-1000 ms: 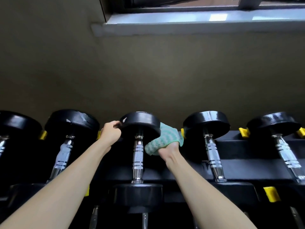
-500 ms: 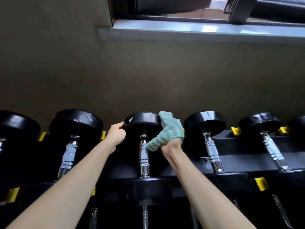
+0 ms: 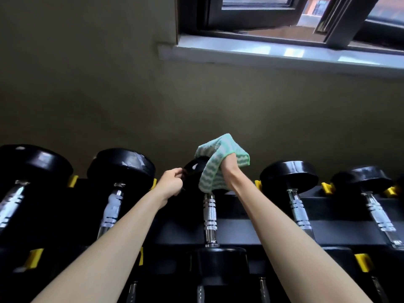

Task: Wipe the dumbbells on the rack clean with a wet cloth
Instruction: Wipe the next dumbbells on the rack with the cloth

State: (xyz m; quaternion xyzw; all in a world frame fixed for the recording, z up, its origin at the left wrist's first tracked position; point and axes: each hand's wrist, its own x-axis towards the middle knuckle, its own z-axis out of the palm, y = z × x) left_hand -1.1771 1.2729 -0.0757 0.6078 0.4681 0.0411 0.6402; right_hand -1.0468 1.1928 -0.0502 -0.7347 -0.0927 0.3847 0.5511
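A row of black dumbbells with chrome handles lies on a black rack (image 3: 341, 228). The middle dumbbell (image 3: 209, 217) is the one being handled. My left hand (image 3: 170, 186) grips the left edge of its far head (image 3: 192, 171). My right hand (image 3: 230, 171) holds a green and white striped cloth (image 3: 215, 165) over the top and right side of that head, which it mostly hides. My right fingers are buried in the cloth.
Two dumbbells (image 3: 118, 193) lie to the left and two more (image 3: 293, 193) to the right. Yellow stops (image 3: 363, 262) mark the rack's cradles. An olive wall (image 3: 109, 95) rises behind, with a window sill (image 3: 284, 54) at the upper right. A lower tier of handles shows at the bottom edge.
My right hand has carried the cloth from the right side of the far head up over its top. The left hand keeps its grip. The camera has tilted upward.
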